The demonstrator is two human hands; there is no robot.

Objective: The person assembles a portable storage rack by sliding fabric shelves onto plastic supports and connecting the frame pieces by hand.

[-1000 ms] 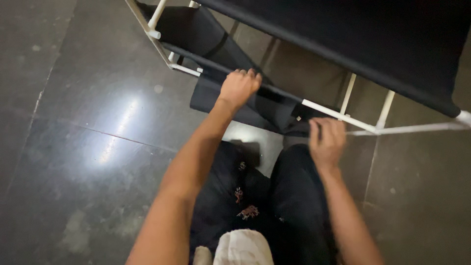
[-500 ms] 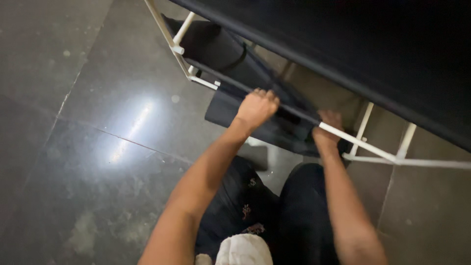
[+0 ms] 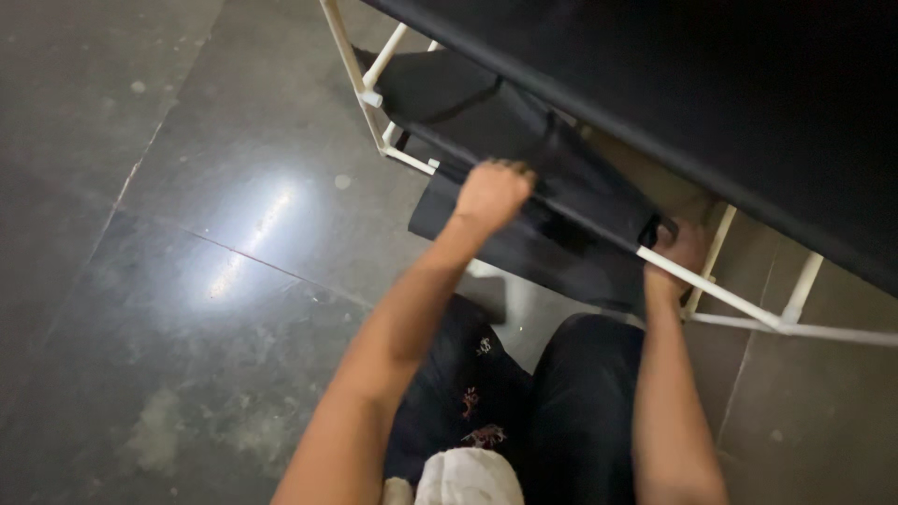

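Black fabric shelf panel (image 3: 524, 178): slack, creased, slung low on the white tube frame (image 3: 374, 103) just above the dark tiled floor (image 3: 187, 281). We had our left hand (image 3: 491, 192) fisted on its front edge; our right hand (image 3: 683, 248) gripped the far end, fingers partly hidden.

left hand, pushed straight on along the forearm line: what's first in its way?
Probably the black fabric shelf: the left hand already grips its front edge, fingers curled. Beyond it sits the white frame tube, though depth is unclear.
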